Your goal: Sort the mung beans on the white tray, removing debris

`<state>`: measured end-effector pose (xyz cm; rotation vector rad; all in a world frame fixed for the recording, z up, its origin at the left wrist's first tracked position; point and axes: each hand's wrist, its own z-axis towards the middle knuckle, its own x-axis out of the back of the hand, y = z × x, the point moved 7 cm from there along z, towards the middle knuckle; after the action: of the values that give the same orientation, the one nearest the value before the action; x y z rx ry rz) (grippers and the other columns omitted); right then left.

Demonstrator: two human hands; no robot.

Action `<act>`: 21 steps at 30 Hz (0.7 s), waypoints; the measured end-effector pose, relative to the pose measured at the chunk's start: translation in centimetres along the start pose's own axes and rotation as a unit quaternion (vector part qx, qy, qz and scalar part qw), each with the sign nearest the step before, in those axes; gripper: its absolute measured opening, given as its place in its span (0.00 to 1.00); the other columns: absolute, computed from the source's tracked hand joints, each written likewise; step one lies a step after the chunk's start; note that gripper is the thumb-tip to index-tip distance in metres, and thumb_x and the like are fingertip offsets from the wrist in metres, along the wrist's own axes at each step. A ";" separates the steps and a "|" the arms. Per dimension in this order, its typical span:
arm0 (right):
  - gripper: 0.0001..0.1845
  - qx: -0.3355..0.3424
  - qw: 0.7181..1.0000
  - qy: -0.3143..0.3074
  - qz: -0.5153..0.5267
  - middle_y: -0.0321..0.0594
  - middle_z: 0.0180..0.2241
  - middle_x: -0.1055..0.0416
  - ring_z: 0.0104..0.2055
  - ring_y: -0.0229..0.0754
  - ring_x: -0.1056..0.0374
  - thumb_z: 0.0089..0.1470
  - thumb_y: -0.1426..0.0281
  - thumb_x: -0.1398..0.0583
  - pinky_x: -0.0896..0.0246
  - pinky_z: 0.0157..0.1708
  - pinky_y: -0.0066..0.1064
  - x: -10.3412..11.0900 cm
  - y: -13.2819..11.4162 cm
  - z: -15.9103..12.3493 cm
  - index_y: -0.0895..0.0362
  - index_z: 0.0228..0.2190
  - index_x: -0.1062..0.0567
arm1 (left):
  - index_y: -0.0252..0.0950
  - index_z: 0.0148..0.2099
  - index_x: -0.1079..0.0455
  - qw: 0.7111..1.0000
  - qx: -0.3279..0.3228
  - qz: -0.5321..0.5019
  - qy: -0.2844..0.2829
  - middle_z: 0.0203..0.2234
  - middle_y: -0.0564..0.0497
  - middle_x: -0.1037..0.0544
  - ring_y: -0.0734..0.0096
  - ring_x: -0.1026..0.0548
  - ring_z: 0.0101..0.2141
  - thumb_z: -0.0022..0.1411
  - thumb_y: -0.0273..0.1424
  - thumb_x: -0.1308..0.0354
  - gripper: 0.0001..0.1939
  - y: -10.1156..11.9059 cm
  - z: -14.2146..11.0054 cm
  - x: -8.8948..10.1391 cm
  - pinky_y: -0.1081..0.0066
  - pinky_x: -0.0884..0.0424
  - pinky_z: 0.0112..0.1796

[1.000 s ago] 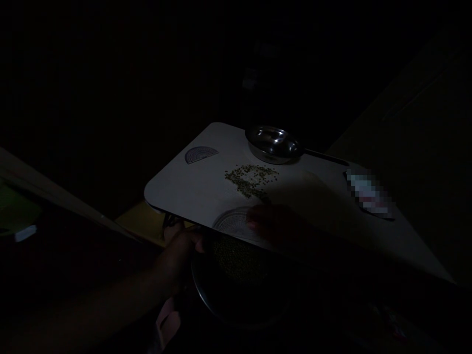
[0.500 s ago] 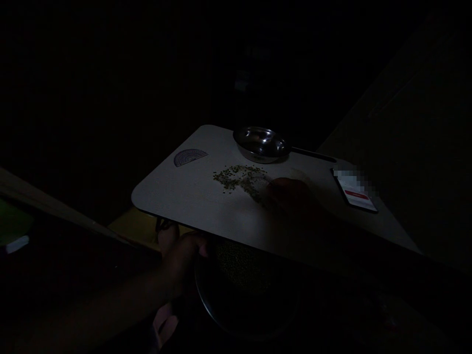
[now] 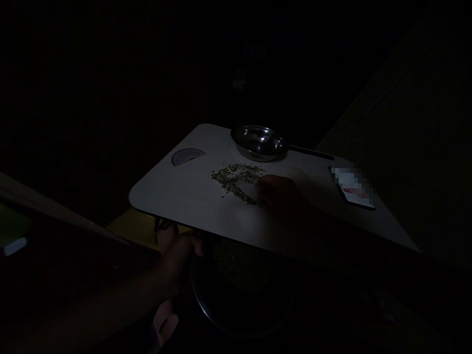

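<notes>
Green grains that look like mung beans lie spread over the white tabletop. My right hand is at their right side, dark, its fingers curled together. Beside its fingertips is a faint, see-through patch, too dim to name. Below the table's front edge, my left hand is closed on the rim of a large metal bowl. More green grains fill part of that bowl, and its right side is lost in shadow.
A shiny steel bowl stands at the table's back edge. To the left lies a clear protractor, and a phone with a lit, blurred screen is at the right. A foot shows below. The surroundings are very dark.
My right hand has shifted slightly left and up among the grains, and more of it shows. My left hand still grips the bowl. The whole view has shifted a little.
</notes>
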<state>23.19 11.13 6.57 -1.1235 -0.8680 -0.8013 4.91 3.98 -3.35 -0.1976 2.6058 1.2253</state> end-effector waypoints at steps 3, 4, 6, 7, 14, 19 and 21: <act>0.12 -0.014 1.000 -0.009 0.014 0.32 0.16 0.44 0.20 0.31 0.47 0.47 0.67 0.52 0.56 0.20 0.24 0.0 -0.9 -0.2 0.58 0.16 0.40 | 0.35 0.16 0.43 1.000 -0.002 0.007 -0.003 0.10 0.57 0.40 0.76 0.40 0.13 0.31 0.20 0.54 0.05 0.1 -0.2 0.1 0.73 0.46 0.17; 0.12 -0.013 1.000 -0.009 0.022 0.32 0.16 0.44 0.20 0.31 0.47 0.47 0.66 0.52 0.56 0.20 0.24 0.1 -1.2 -0.3 0.58 0.17 0.40 | 0.35 0.16 0.44 1.000 0.000 0.009 -0.006 0.09 0.57 0.41 0.76 0.41 0.13 0.31 0.21 0.54 0.05 0.0 -0.2 0.1 0.73 0.46 0.17; 0.12 -0.007 0.999 -0.014 0.040 0.32 0.16 0.43 0.20 0.31 0.47 0.47 0.66 0.52 0.55 0.20 0.23 0.2 -1.6 -0.8 0.58 0.17 0.39 | 0.35 0.15 0.44 1.000 0.007 0.010 -0.003 0.08 0.57 0.42 0.77 0.42 0.12 0.31 0.21 0.55 0.04 -0.1 -0.1 0.3 0.73 0.46 0.16; 0.12 -0.007 0.999 -0.020 0.046 0.32 0.17 0.42 0.20 0.31 0.46 0.47 0.66 0.52 0.55 0.19 0.23 0.1 -1.7 -1.1 0.58 0.17 0.39 | 0.34 0.15 0.44 1.000 0.012 0.009 -0.004 0.08 0.57 0.41 0.78 0.42 0.12 0.31 0.21 0.55 0.04 -0.2 -0.1 0.4 0.73 0.46 0.16; 0.13 -0.040 0.998 -0.048 0.017 0.35 0.20 0.36 0.22 0.32 0.42 0.48 0.66 0.52 0.52 0.21 0.23 -0.4 -0.4 -2.1 0.59 0.20 0.35 | 0.34 0.16 0.41 1.000 0.005 0.009 -0.011 0.10 0.56 0.39 0.76 0.39 0.14 0.30 0.20 0.54 0.06 -0.1 0.0 0.2 0.73 0.46 0.18; 0.14 -0.036 0.999 -0.030 -0.006 0.37 0.21 0.34 0.23 0.33 0.40 0.48 0.65 0.52 0.50 0.22 0.24 0.6 0.6 -2.3 0.59 0.21 0.33 | 0.34 0.15 0.42 1.000 0.007 0.004 0.022 0.10 0.56 0.39 0.76 0.39 0.14 0.29 0.20 0.55 0.06 0.3 -0.5 -0.4 0.74 0.46 0.17; 0.15 -0.036 0.999 -0.025 -0.002 0.37 0.22 0.33 0.23 0.34 0.39 0.49 0.63 0.53 0.49 0.22 0.24 1.0 1.0 -2.9 0.58 0.23 0.32 | 0.33 0.14 0.43 1.000 -0.003 0.004 0.031 0.10 0.56 0.40 0.77 0.40 0.14 0.29 0.20 0.55 0.05 0.4 -0.5 -0.4 0.74 0.46 0.17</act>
<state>25.05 8.48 6.52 -1.2095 -0.8889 -0.8159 5.14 3.80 -2.62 -0.2285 2.6580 1.2487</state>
